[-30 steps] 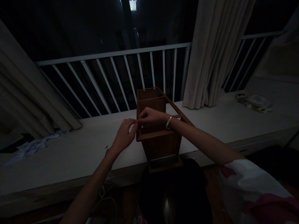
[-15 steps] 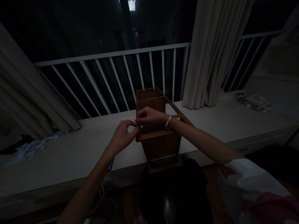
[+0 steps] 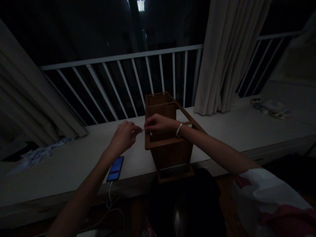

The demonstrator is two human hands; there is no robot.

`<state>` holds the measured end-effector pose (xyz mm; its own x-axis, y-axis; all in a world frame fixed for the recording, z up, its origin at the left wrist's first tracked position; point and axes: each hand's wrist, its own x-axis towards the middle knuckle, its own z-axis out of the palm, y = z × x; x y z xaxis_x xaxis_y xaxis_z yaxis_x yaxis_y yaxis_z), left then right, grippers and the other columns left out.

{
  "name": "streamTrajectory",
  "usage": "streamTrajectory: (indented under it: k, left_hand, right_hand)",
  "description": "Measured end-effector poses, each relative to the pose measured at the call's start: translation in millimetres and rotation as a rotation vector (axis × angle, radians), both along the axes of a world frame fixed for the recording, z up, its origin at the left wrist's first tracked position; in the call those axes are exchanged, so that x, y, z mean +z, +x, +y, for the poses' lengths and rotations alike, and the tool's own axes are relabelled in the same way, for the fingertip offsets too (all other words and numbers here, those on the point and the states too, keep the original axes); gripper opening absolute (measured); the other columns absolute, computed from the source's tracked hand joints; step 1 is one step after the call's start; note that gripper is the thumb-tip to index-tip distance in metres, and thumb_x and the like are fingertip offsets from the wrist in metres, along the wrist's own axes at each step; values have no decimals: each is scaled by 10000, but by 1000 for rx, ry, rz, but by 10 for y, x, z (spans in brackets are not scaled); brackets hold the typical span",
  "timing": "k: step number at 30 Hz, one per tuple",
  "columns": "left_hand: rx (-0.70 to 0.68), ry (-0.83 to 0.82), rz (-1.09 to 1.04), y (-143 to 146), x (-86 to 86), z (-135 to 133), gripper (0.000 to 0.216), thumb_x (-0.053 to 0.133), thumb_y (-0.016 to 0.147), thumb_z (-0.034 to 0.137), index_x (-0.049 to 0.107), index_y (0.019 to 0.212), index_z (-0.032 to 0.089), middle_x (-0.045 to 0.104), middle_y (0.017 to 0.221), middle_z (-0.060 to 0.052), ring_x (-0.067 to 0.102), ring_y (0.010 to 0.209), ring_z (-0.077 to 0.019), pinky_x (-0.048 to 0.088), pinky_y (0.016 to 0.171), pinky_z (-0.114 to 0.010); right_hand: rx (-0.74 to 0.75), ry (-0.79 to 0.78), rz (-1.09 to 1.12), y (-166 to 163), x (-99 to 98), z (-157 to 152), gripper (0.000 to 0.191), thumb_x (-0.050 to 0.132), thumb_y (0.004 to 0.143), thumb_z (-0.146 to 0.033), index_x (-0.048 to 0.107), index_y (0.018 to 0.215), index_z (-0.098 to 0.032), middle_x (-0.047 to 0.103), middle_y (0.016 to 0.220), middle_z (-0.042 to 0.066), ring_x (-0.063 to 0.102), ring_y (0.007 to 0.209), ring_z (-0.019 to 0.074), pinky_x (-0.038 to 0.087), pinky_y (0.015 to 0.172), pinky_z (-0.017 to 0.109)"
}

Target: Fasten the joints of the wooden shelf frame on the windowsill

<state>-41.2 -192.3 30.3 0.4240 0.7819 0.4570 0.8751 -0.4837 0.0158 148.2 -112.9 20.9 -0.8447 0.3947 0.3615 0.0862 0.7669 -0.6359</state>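
Note:
A brown wooden rack (image 3: 170, 141) with slatted or panelled shelves lies tilted, its near end by my lap and its far end on the pale window ledge. My left hand (image 3: 124, 133) is closed in a pinch just left of the rack's side rail, on one end of a small, thin, light-coloured pin-like piece (image 3: 143, 130). At the other end of that piece, the fingertips of my right hand (image 3: 159, 123) are pinched together against the rail. My right forearm, with a silver bangle (image 3: 179, 129), crosses over the rack. The dim light hides what the piece is.
A lit phone (image 3: 115, 169) with white cables (image 3: 110, 197) lies on the ledge (image 3: 93, 158) below my left forearm. Crumpled cloth (image 3: 41, 154) is at the left and a bundle (image 3: 271, 108) at the right. White railing (image 3: 123, 59) and curtains (image 3: 222, 59) stand behind.
My left hand has drawn slightly left and up from the rail, showing the thin piece between the fingertips. The phone has come into view. My right hand stays at the rail.

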Motion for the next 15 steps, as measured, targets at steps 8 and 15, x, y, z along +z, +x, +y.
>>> streamTrajectory:
  k: [8,15]
  left_hand:
    - [-14,-18,75,13,15,117,307,403,756,147,673,868,241,571,694,-61,515,725,-199,374,657,-304]
    - [-95,-45,85,78,14,117,322,410,706,88,663,873,196,609,727,-85,505,770,-206,379,731,-326]
  right_hand:
    - [-24,68,-31,9,-10,12,274,531,729,-304,623,822,-63,562,678,12,459,614,75,348,582,202]
    - [-28,29,-33,-7,-31,20,288,508,726,-306,623,813,-56,576,691,19,478,628,83,356,595,204]
